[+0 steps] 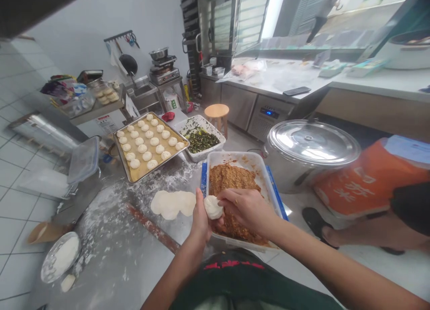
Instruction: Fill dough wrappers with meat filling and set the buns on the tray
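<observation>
My left hand (200, 217) cups a white dough piece (213, 207) over the edge of a plastic tub (231, 157) of brown crumbly filling (231, 180). My right hand (245, 207) hangs over the filling, its bunched fingers pressing against the dough's right side. Anything inside the dough is hidden. Left of my hands lie flattened dough rounds (173, 204) on a floured steel table (101, 251). Farther back, a metal baking tray (117, 160) holds several rows of shaped dough buns (147, 156).
A white tub of dark green filling (201, 138) sits behind the brown filling. To the right stand a lidded steel stockpot (311, 152) and an orange sack (369, 182). A bowl of flour (60, 257) and a long red-brown strip (152, 228) lie on the table. A person's leg (356, 236) stands nearby.
</observation>
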Demonstrator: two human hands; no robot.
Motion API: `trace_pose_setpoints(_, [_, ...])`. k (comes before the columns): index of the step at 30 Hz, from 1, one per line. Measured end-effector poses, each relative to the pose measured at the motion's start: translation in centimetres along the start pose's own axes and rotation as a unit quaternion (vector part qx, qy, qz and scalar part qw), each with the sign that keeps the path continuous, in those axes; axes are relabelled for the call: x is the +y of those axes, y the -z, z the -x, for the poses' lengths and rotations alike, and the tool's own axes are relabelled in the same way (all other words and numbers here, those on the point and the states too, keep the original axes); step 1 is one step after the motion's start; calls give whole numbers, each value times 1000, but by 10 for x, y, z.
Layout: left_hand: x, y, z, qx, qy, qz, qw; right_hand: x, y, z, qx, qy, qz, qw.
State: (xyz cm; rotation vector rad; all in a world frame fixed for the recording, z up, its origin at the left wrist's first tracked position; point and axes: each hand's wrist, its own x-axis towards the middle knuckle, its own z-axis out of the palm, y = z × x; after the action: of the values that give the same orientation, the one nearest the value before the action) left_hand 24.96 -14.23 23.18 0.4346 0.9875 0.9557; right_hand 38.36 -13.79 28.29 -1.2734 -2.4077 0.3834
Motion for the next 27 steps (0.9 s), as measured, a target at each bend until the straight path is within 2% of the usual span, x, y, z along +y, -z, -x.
trace_pose_setpoints(4, [-1,-5,0,-8,-17,38,999,5,2,-2,-24,25,24,999])
trace_pose_setpoints(6, [-3,-7,1,-10,-28,22,999,7,4,-2,-29,46,39,998])
trace_pose_setpoints(10, [-8,-3,-1,-6,18,-27,999,7,7,-2,-28,82,49,995])
trace_pose_setpoints(13, [-7,0,-4,-4,60,-1,998,5,8,-3,-37,74,62,995])
trace_pose_setpoints(15, [-5,0,-4,-5,64,22,998,5,7,-4,-48,73,66,994])
trace_pose_setpoints(19, [-4,1,-1,-13,30,21,999,5,8,-3,-56,94,58,992])
trace_pose_setpoints(24, [-5,6,-4,-33,94,9,995,3,12,-2,-50,117,56,990])
trace_pose_setpoints(27, [-4,5,-1,-34,97,37,994,2,13,-3,-67,111,63,990])
